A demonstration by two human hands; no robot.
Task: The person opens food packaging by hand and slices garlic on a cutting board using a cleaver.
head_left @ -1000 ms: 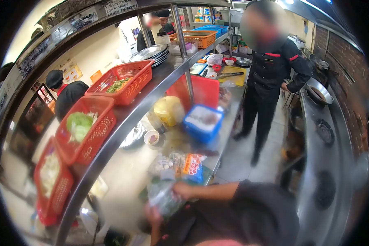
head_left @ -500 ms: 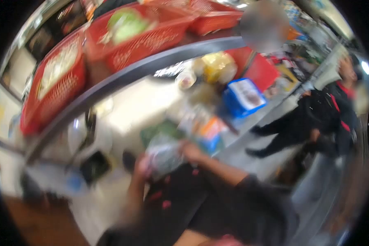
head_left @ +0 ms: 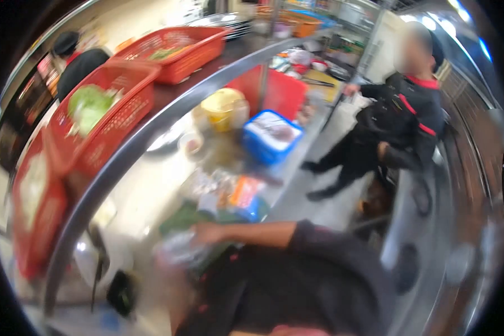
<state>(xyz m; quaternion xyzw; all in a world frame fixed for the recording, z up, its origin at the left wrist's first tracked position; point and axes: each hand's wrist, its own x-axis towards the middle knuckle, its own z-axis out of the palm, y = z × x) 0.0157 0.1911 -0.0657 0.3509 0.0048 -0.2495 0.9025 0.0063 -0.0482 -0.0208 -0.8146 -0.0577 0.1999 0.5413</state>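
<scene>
A clear plastic bag with pale contents too blurred to name is between my two hands, low in front of my dark jacket. My right hand is closed on its near right side. At the bag's left edge my left hand holds it too, though motion smears the fingers. Just beyond lies a dark green board or cloth. On it or against it are an orange-and-blue packet and several small clear bags.
Red baskets, one with a lettuce, stand on a shelf behind a metal rail. The counter holds a blue tub, a yellow-lidded bucket and a red board. A person in black stands at the right.
The view has swung, so the counter things sit further left and the co-worker shows more fully. The bag and both hands appear lower and further left, still together.
</scene>
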